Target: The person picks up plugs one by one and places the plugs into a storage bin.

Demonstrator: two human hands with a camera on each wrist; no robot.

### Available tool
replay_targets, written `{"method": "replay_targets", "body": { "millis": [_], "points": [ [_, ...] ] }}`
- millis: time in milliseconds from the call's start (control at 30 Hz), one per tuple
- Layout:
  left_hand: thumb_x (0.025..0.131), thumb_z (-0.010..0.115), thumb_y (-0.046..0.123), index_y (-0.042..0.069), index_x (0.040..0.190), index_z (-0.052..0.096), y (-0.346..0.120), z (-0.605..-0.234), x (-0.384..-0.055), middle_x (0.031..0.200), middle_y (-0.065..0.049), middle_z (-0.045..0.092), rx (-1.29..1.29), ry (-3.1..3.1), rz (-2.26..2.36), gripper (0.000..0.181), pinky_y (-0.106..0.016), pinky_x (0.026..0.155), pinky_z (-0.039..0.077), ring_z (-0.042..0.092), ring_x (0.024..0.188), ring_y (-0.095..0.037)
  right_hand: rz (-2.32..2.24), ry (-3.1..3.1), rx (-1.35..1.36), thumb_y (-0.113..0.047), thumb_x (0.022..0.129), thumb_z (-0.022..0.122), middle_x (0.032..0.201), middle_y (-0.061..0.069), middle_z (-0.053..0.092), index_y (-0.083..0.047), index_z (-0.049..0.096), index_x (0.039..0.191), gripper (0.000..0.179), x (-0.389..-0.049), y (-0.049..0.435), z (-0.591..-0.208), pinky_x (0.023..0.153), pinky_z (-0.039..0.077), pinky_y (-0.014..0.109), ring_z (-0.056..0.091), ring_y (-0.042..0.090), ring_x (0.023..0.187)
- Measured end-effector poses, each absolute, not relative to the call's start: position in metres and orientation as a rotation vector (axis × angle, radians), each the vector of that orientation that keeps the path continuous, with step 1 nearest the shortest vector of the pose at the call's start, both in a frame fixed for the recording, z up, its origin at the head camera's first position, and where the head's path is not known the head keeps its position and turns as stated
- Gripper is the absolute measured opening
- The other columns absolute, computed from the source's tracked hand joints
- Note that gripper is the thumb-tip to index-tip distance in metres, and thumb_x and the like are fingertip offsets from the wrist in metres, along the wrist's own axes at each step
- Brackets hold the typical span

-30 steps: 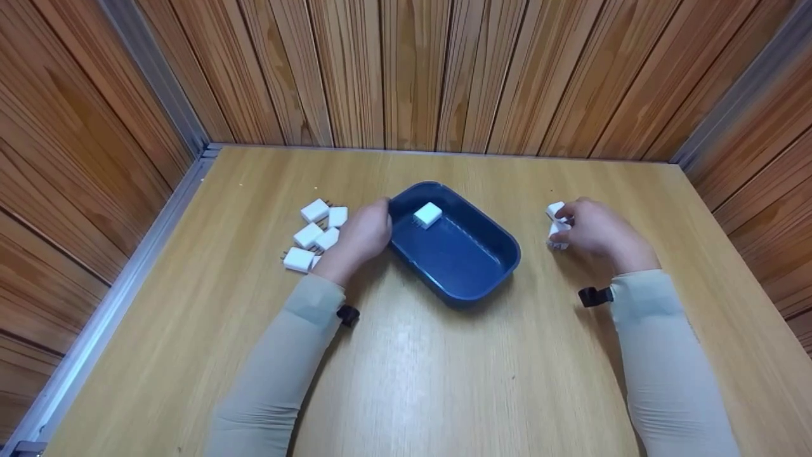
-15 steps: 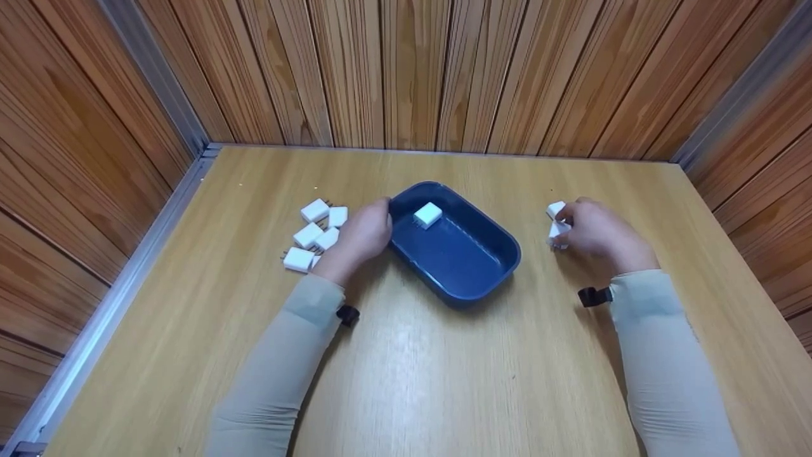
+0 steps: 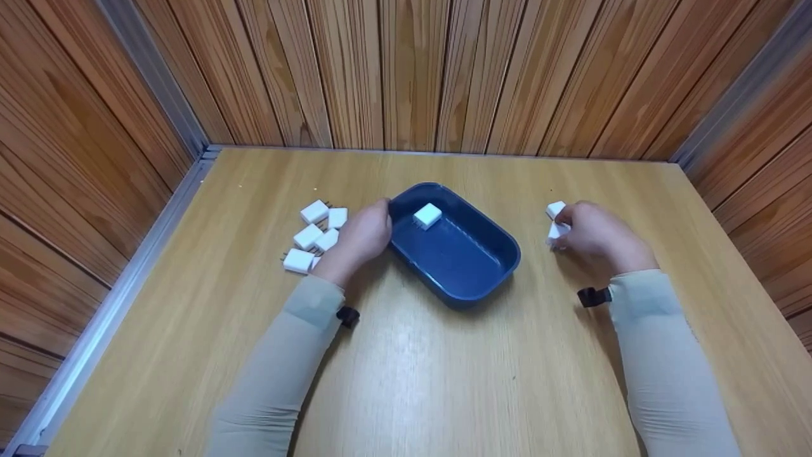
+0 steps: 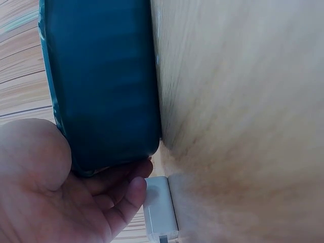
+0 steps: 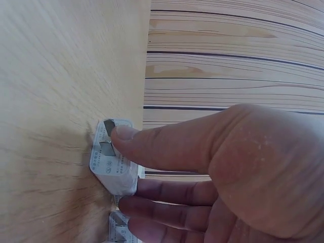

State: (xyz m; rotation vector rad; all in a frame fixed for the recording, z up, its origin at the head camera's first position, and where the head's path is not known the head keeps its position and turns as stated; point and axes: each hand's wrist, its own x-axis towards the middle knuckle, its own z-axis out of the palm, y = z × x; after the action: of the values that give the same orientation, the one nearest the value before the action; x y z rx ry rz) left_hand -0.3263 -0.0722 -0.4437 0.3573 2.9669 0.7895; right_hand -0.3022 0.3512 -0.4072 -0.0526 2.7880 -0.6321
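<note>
A dark blue plastic tray [image 3: 460, 257] lies aslant in the middle of the table, one white charger plug [image 3: 427, 216] inside near its far left end. My left hand [image 3: 360, 238] grips the tray's left end, thumb by the rim and fingers against the outer wall in the left wrist view. At the right, my right hand [image 3: 599, 235] pinches a white charger plug [image 5: 117, 179], the thumb on its pronged face and fingers behind. That plug still appears at table level. Another charger plug [image 3: 555, 209] sits just beyond it, partly hidden by the fingers.
Several white charger plugs [image 3: 307, 237] lie in a loose group left of the tray, some hidden by the left hand. One charger plug [image 4: 160, 207] stands close to the left fingertips. Wooden panel walls [image 3: 412, 76] border the table [image 3: 431, 368] at the back and sides.
The right fingers have drawn in on the nearer charger plug and its angle has shifted slightly. The left hand and tray stay where they were.
</note>
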Motion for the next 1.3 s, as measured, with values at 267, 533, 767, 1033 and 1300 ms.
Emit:
{"method": "replay_targets", "body": {
  "millis": [267,533,767,1033,1300],
  "points": [
    [0.12,0.038,0.02,-0.004,0.163,0.047,-0.073,-0.445,-0.327,0.16,-0.025,0.057,0.348,2.944,0.805,0.05,-0.051,0.124,0.045,0.056,0.149,-0.038,-0.674,2.766,-0.035,-0.023,0.103,0.082,0.139,0.022,0.062,-0.007,0.065,0.145,0.048,-0.301,0.35,-0.407,0.113,0.043,0.074,0.056,0.045,0.12],
    [0.12,0.04,0.02,-0.005,0.163,0.047,-0.073,-0.445,-0.328,0.158,-0.026,0.059,0.338,2.952,0.796,0.05,-0.053,0.122,0.046,0.058,0.147,-0.039,-0.681,2.766,-0.079,-0.034,0.102,0.084,0.138,0.019,0.065,-0.007,0.064,0.146,0.055,-0.3,0.351,-0.409,0.112,0.047,0.071,0.06,0.041,0.118],
    [0.118,0.038,0.022,-0.003,0.156,0.054,-0.079,-0.476,-0.35,0.146,-0.025,0.069,0.436,3.015,0.784,0.048,-0.053,0.112,0.055,0.069,0.133,-0.039,-0.622,2.798,-0.125,-0.029,0.104,0.08,0.137,0.026,0.065,-0.001,0.065,0.142,0.05,-0.306,0.348,-0.41,0.108,0.048,0.07,0.059,0.044,0.117],
    [0.119,0.037,0.02,-0.006,0.159,0.049,-0.075,-0.45,-0.33,0.151,-0.027,0.064,0.386,2.984,0.794,0.05,-0.053,0.118,0.051,0.064,0.14,-0.04,-0.623,2.897,-0.177,-0.03,0.105,0.076,0.139,0.025,0.059,0.0,0.064,0.145,0.051,-0.306,0.344,-0.404,0.103,0.05,0.066,0.059,0.044,0.117],
    [0.119,0.04,0.017,-0.006,0.158,0.051,-0.073,-0.445,-0.326,0.15,-0.028,0.065,0.372,2.988,0.779,0.047,-0.054,0.116,0.051,0.065,0.138,-0.041,-0.695,3.007,-0.159,-0.033,0.106,0.077,0.133,0.023,0.056,-0.001,0.061,0.147,0.055,-0.3,0.33,-0.393,0.096,0.056,0.058,0.058,0.042,0.113]
  ]
}}
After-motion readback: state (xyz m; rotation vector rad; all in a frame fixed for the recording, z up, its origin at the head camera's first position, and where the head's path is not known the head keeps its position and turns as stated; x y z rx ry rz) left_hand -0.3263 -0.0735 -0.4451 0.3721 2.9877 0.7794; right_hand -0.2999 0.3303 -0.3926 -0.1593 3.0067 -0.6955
